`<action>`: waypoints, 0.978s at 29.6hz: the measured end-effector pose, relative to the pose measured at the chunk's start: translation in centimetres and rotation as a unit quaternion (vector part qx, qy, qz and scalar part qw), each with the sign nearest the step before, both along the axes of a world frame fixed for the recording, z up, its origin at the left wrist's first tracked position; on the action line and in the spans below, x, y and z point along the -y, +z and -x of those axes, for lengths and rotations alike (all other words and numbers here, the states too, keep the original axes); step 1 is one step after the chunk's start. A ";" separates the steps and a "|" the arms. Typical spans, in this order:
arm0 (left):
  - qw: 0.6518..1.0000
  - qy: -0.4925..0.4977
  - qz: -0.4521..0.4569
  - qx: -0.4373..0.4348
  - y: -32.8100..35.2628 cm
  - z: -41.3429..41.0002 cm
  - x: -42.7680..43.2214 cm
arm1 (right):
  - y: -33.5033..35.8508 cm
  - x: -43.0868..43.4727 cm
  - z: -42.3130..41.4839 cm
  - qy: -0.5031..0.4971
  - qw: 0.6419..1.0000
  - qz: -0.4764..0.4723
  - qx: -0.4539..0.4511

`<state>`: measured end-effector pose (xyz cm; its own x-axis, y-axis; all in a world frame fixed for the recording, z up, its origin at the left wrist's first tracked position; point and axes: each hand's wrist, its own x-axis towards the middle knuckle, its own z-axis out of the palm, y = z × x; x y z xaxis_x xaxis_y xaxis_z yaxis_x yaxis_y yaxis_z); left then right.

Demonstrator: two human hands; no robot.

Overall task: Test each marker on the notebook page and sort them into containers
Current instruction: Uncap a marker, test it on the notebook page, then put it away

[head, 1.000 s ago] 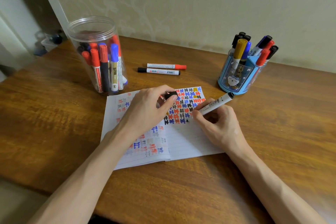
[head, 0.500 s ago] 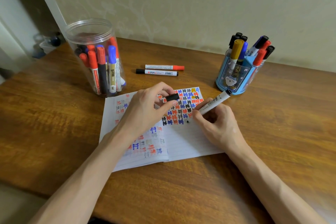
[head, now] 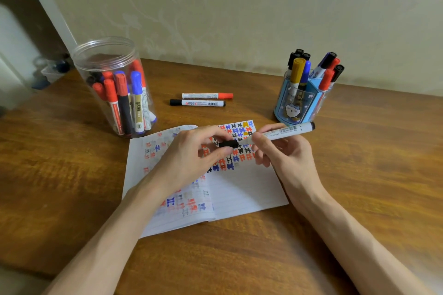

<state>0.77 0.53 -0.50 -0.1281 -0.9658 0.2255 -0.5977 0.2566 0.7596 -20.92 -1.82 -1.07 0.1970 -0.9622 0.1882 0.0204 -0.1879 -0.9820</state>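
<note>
Notebook [head: 239,189] page part-filled with test marks. Over it, left hand [head: 191,158] pinches black cap [head: 228,143]; right hand [head: 280,151] grips marker [head: 285,130], cap meeting tip. Beyond, two markers [head: 201,99] lie untested on worktop [head: 359,175]; jar [head: 115,88] and holder [head: 299,103] both well stocked.

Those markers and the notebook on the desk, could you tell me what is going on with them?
A person is testing markers on an open notebook filled with coloured test marks. The right hand holds a white marker level above the page, while the left hand brings its black cap to the tip. Other markers stand in a clear jar and a blue holder. Two markers lie loose on the wooden desk.
</note>
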 end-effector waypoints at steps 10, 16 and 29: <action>1.000 -0.025 -0.008 -0.017 0.1 0.2 -0.1 | 0.5 0.0 0.3 0.040 0.999 -0.028 0.015; 0.999 -0.029 0.009 -0.018 0.4 0.4 -0.2 | 1.0 0.0 0.7 0.020 0.999 0.026 -0.042; 0.996 -0.006 0.049 -0.076 0.6 0.6 -0.5 | 0.2 -0.7 -0.1 0.017 0.998 0.055 0.014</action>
